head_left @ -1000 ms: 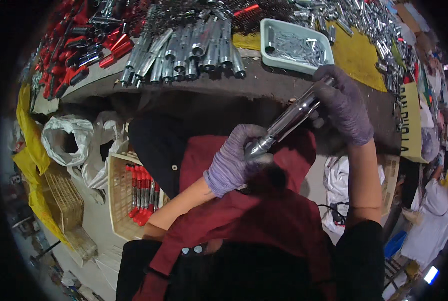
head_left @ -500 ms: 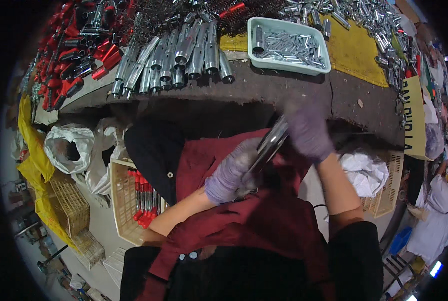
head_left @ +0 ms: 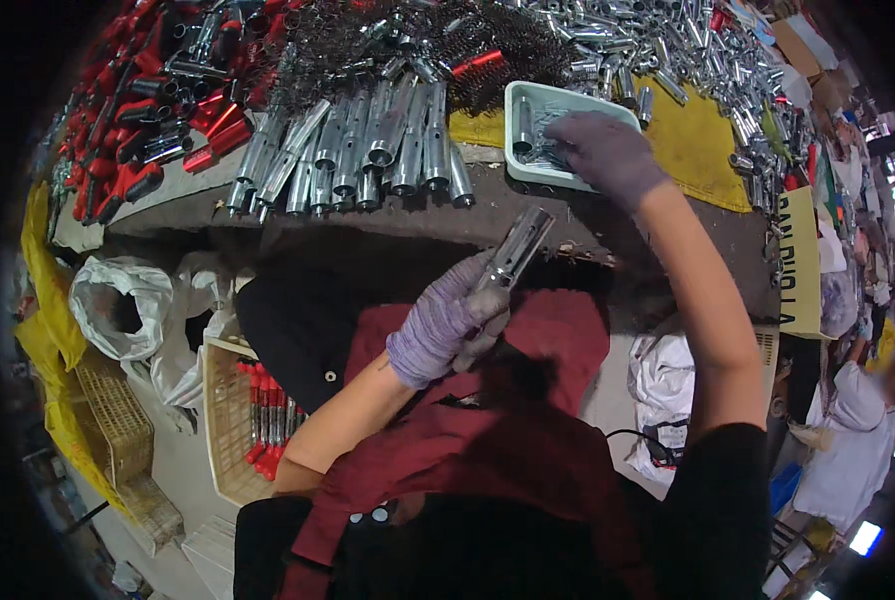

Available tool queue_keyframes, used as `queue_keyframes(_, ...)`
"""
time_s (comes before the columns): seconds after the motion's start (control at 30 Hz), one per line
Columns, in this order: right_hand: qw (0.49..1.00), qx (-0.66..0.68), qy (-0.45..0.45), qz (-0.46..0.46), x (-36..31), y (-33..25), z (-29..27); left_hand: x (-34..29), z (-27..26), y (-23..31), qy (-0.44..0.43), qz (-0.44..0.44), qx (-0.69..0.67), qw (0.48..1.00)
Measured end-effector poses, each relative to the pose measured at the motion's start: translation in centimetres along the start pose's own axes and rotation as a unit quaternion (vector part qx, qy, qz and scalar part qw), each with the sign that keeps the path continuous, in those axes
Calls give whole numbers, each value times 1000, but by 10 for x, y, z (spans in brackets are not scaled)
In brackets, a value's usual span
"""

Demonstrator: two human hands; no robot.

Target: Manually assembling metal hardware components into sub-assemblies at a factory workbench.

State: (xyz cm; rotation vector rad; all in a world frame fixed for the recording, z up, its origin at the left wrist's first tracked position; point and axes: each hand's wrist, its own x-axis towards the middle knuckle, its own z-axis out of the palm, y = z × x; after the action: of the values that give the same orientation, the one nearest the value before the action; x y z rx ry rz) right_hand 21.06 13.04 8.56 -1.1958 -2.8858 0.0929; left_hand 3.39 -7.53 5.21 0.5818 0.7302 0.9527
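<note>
My left hand (head_left: 449, 322), in a purple knitted glove, is closed round a shiny metal tube (head_left: 523, 246). The tube slants up to the right in front of the bench edge, its holed upper end sticking out of the grip. My right hand (head_left: 607, 150), gloved the same way, reaches into a pale green plastic tray (head_left: 557, 180) on the bench. Its fingers are bent down together over the small metal pins (head_left: 540, 118) there; whether one is between the fingertips is hidden. Another short tube (head_left: 523, 125) stands at the tray's left side.
Left of the tray lie several metal tubes (head_left: 377, 140) in a stack, with dark springs (head_left: 337, 60) behind. Red-handled parts (head_left: 132, 130) heap up at far left. A crate (head_left: 229, 440) with red-ended tools stands below left. At far right a person (head_left: 852, 440) wears white.
My right hand has left the tube and moved up and away into the tray. My left hand keeps the tube, now raised slightly nearer the bench. The view has shifted a little.
</note>
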Motion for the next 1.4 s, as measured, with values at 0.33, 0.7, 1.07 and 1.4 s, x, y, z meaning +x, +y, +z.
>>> queue_keyframes(0.33, 999, -21, -34, -5, 22, -4, -5, -12, -32, -15, 23, 57, -86, 994)
queue_keyframes(0.7, 983, 168, 57, -37, -67, -133, -3, -10, -34, -20, 74, 107, 13, 991)
queue_keyframes(1.07, 971, 156, 169, -68, -121, -138, 41, -44, -52, -70, 112, 33, 426, 897)
queue_keyframes(1.4, 906, 315, 203, -196, -163, -96, 135, -37, -117, -148, -150, -139, 276, 939)
